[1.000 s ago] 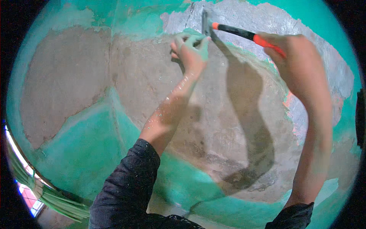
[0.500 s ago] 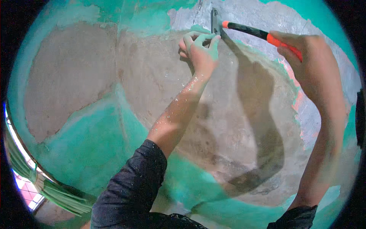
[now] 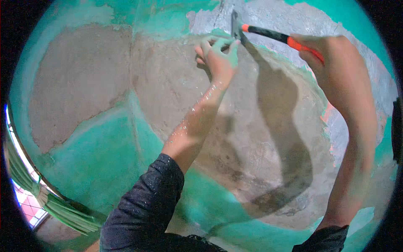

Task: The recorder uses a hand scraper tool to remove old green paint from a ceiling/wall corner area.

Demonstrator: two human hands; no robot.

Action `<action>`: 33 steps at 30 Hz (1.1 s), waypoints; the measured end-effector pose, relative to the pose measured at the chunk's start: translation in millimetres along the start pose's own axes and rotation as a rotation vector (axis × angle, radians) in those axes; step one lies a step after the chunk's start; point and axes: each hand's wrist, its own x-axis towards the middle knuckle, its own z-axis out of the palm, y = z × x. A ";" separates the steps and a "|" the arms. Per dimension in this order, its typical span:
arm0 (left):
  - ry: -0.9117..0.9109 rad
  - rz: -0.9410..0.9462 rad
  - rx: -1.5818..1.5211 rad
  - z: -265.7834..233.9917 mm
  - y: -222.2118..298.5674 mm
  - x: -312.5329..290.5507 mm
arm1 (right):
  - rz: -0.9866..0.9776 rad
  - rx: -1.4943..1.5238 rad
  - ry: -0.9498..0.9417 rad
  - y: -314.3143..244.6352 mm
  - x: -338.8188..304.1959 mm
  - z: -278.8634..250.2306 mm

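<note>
A long-handled wall scraper [image 3: 268, 32] with a black and orange handle reaches across the upper part of the wall. My right hand [image 3: 329, 54] is wrapped round the orange grip at its right end. Its flat dark metal head [image 3: 235, 26] stands upright against a patch of bare, whitish wall [image 3: 210, 20]. At the lower end of that head, my left hand [image 3: 220, 59] has its thumb and fingertips pinched, seemingly on the edge; the exact contact is partly hidden. Pale dust or flecks cover the back of my left forearm.
Green paint surrounds large brown-grey bare patches [image 3: 84, 80] on the wall. A vertical seam [image 3: 132, 75] divides it left of centre. At the lower left hangs a tied green curtain [image 3: 63, 212] beside a bright window. My arm's shadow [image 3: 279, 105] falls across the wall.
The scraper's handle and my right hand have shifted slightly to the left. The scraper head is now a little blurred. My left hand stays at its lower end.
</note>
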 end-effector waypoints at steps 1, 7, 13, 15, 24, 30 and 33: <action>-0.043 -0.011 0.021 -1.3 3.5 -5.5 | -0.002 -0.001 0.011 -3.5 0.4 -2.8; 0.030 0.033 -0.007 -5.3 -6.4 10.2 | 0.048 0.012 0.029 -17.9 0.7 0.4; -0.041 0.065 -0.057 -8.1 -13.9 17.9 | 0.051 0.051 -0.043 -33.5 5.3 -4.6; -0.008 0.068 -0.036 -7.1 -22.1 24.9 | 0.082 0.019 0.028 -50.9 11.2 5.0; -0.179 0.071 -0.018 -21.8 -18.3 18.5 | 0.182 -0.046 -0.119 -64.4 17.4 -24.8; -0.051 0.199 -0.145 -8.6 -28.5 18.3 | 0.122 -0.125 -0.016 -76.7 7.5 -23.2; -0.117 0.149 -0.092 -15.1 -27.0 27.6 | 0.127 -0.059 -0.027 -81.6 12.4 -25.0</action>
